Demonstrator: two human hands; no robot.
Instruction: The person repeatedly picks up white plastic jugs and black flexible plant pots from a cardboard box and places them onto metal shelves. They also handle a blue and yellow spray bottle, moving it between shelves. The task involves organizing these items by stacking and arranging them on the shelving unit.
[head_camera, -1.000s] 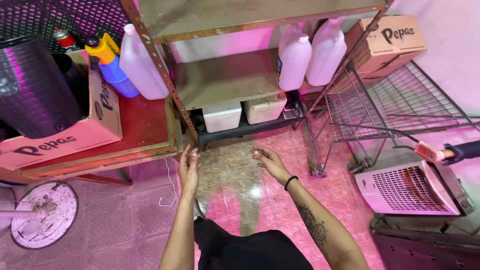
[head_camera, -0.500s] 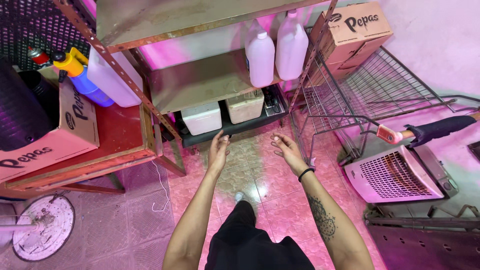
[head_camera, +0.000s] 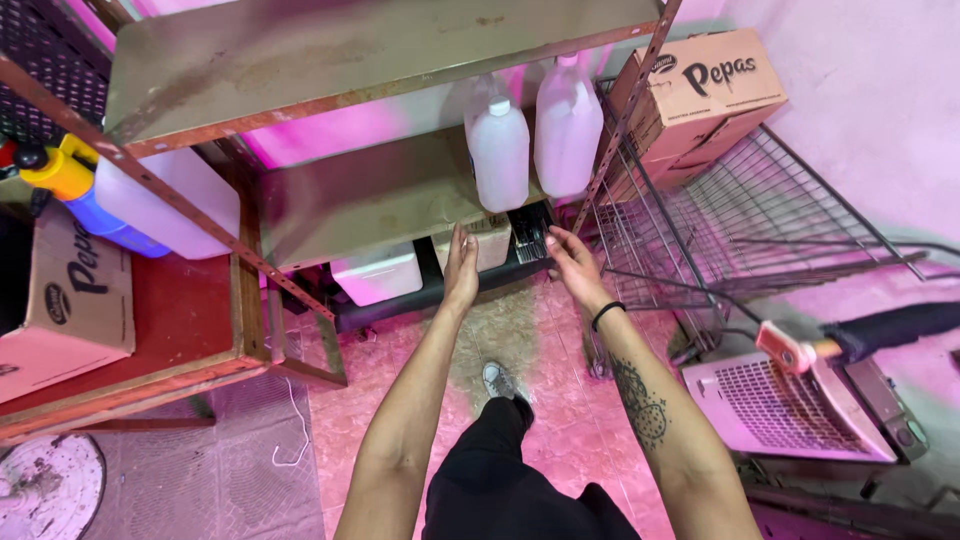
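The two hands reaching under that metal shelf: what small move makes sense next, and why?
Probably reach a little further and close both hands on the beige tub on the bottom tray. The left hand and right hand are open, empty, either side of it.

A strong pink-magenta cast tints the whole frame, heaviest on the wall at upper right and the floor tiles (head_camera: 540, 340). Light is bright and even, with a soft sheen on the metal shelf (head_camera: 350, 50) at the top. Deep shadow sits under the lowest shelf. Wide-angle bending curves the edges; the centre stays sharp.
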